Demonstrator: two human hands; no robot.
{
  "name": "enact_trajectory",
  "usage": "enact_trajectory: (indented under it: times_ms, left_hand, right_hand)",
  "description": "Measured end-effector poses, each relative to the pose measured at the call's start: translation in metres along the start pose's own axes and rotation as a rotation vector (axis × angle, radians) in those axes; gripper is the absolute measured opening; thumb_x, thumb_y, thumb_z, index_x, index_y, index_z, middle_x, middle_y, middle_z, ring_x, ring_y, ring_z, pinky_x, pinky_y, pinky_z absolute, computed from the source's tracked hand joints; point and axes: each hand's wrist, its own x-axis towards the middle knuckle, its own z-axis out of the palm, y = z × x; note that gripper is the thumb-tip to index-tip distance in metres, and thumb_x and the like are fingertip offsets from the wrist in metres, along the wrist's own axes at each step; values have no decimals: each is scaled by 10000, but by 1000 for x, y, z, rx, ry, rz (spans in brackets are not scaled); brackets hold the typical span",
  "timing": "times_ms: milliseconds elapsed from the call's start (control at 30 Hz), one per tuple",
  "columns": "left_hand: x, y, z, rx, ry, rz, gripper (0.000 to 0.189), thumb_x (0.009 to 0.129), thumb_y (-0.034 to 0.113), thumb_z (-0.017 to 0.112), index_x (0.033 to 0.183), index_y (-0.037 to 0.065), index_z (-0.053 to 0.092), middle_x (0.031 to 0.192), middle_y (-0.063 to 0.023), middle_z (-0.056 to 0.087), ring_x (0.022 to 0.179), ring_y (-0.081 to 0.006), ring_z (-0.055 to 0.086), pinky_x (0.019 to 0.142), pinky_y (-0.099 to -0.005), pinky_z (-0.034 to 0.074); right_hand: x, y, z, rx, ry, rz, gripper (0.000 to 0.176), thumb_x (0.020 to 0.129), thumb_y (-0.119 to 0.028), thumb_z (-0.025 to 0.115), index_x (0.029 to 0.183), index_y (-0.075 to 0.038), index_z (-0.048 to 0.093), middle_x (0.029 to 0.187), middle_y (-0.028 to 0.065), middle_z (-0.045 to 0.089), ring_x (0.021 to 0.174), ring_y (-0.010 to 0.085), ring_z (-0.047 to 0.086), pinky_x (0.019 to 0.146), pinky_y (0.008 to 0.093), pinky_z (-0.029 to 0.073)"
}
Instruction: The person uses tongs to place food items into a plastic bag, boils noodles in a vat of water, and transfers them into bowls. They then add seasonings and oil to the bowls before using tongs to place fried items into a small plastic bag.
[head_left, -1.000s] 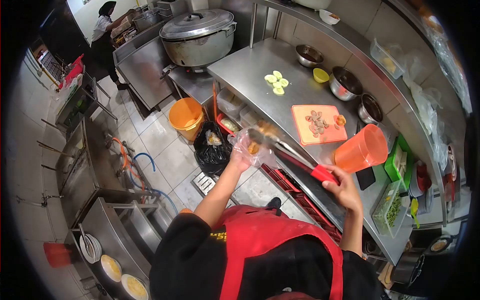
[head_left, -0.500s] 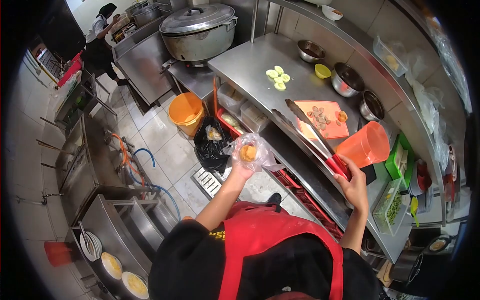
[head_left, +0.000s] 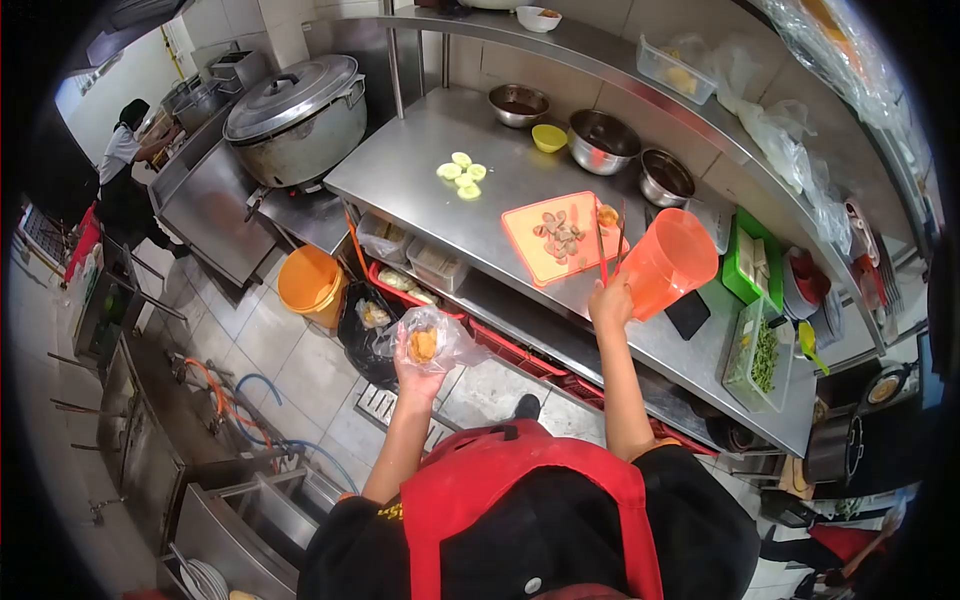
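**A:** How many things are in the hands?

**B:** Two. The left hand [head_left: 420,374] is closed from below on one clear plastic bag [head_left: 450,338]. The right hand [head_left: 610,300] is clenched on the red handles of one pair of tongs [head_left: 601,245].

**A:** How does the bag look?

**B:** It is thin, crumpled and see-through, with one orange-yellow lump [head_left: 423,346] inside. That may be fried food, but it's too blurred to be sure. The bag is held off the tabletop [head_left: 420,200], well left of the right hand.

**A:** What is around the right hand?

**B:** One orange jug [head_left: 672,260] is just to its right and one cutting board [head_left: 535,245] lies just beyond it. Further off are four cucumber slices [head_left: 462,172].

**A:** What has changed?

**B:** Half a second ago the tongs slanted low along the tabletop edge. Now they stand over the board, pointing away from the bag.
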Motion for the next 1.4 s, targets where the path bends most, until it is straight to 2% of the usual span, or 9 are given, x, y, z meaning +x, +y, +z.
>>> enact_trajectory:
  times_ms: [233,400,467,500,600,700,867,1000,1400]
  left_hand:
    - [0,5,2,15,10,-27,466,817,491,511,1003,65,546,1036,-115,585,967,-298,556,850,-478,433]
    - [14,9,9,8,-61,6,464,837,479,485,1049,71,543,1062,-124,580,1002,-314,546,885,-509,409]
    - [32,10,12,1,-69,49,485,862,468,443,1136,72,500,1094,-128,559,1021,-321,538,898,-489,418]
    - [37,18,12,3,-50,58,476,859,464,453,1134,80,503,1095,-122,558,1018,-316,538,895,-486,421]
    - [38,17,31,1,-120,2,471,842,468,489,1129,95,510,1078,-102,563,1002,-298,543,874,-477,436]
    - [45,10,29,85,-153,99,497,810,509,504,1089,100,547,1066,-92,586,993,-281,552,866,-495,428]
    - [43,13,26,34,-122,-21,595,762,598,517,1094,104,550,1084,-87,578,976,-274,551,858,-450,435]
    - [14,20,40,32,-116,-51,697,765,611,516,1190,60,471,1182,-108,517,1077,-282,494,930,-439,384]
    - [-1,30,35,51,-110,42,640,720,587,590,1131,98,540,1135,-73,563,1043,-261,522,936,-442,373]
  right_hand:
    - [43,5,38,19,-48,43,486,788,-195,575,1180,10,373,917,260,593,861,426,580,764,474,456]
    - [19,0,-1,24,-95,-75,428,783,-204,583,1160,-51,451,944,237,603,871,393,589,755,457,460]
    - [-10,-5,-37,269,-112,-276,404,783,-181,589,1152,-61,475,925,211,616,871,341,607,726,419,470]
    - [-28,-5,-66,587,-222,-558,380,788,-134,583,1148,-47,497,885,158,624,840,268,615,702,363,470]
    - [-64,-22,-120,560,-651,-508,381,785,-77,576,1159,-43,511,916,104,600,832,157,574,730,288,455]
    - [-98,-48,-137,593,-724,-610,398,760,-99,609,1146,-61,521,937,124,626,805,179,608,703,300,460]
    - [-115,-58,-142,408,-663,-704,414,734,-134,649,1126,-76,529,977,151,612,837,312,600,719,323,465]
    - [-117,-58,-146,344,-623,-756,426,728,-124,652,1131,-74,525,972,143,609,838,306,603,725,329,468]
    - [-107,-61,-157,306,-676,-850,511,652,-61,684,1139,-62,529,1013,123,597,835,255,599,710,308,467]
